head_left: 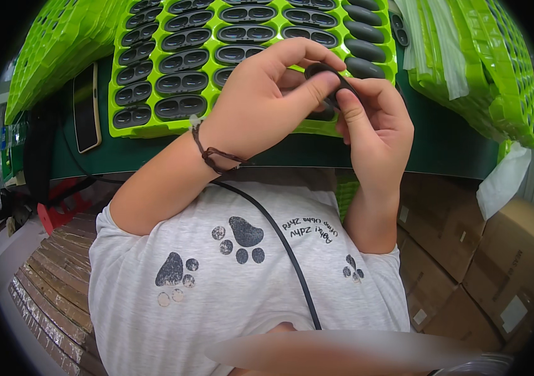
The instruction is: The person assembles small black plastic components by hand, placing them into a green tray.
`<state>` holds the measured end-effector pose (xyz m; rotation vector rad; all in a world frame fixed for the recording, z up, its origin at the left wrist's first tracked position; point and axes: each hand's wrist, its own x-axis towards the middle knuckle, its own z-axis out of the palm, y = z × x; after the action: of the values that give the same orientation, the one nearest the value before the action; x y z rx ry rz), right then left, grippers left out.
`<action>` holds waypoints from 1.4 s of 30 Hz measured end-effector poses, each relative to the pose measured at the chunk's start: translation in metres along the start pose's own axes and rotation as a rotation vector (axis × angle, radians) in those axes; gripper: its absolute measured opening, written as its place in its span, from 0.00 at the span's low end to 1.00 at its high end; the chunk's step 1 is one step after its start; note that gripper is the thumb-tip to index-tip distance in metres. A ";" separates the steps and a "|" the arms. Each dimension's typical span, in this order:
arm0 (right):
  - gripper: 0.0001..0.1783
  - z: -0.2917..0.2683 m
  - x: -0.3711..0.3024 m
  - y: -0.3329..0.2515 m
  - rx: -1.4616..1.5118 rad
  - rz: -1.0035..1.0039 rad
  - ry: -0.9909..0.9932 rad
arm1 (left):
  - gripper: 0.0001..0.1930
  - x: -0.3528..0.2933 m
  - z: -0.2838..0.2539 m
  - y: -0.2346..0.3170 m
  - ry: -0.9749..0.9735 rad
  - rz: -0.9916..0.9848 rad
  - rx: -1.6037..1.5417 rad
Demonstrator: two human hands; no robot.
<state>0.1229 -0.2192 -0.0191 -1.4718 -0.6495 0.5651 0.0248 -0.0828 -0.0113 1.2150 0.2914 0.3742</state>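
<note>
Both my hands hold a small dark-grey oval case piece (344, 91) above the front of a lime-green tray (160, 131). My left hand (260, 103) reaches in over the tray with its thumb pressed on the piece and its fingers curled behind it. From the other side, my right hand (380, 125) pinches the piece, thumb on its near edge. My fingers cover much of it. Rows of dark oval inserts, each with two hollows (181, 107), fill most of the tray's pockets. Along its right side runs a column of smooth, closed-looking ovals (364, 50).
Stacked green trays (60, 56) stand at the left, and more trays (499, 69) with whitish sheets at the right. A phone (87, 109) lies left of my tray on the dark-green table (442, 150). A black cable (279, 232) crosses my shirt. Cardboard boxes (499, 269) are at lower right.
</note>
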 end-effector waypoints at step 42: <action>0.24 0.014 0.013 -0.011 -0.643 -0.759 0.100 | 0.22 -0.004 -0.013 0.018 -0.219 -0.284 -0.438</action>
<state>0.1219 -0.2010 -0.0075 -1.6594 -1.3008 -0.3414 0.0134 -0.0679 0.0014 0.7615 0.1764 0.0492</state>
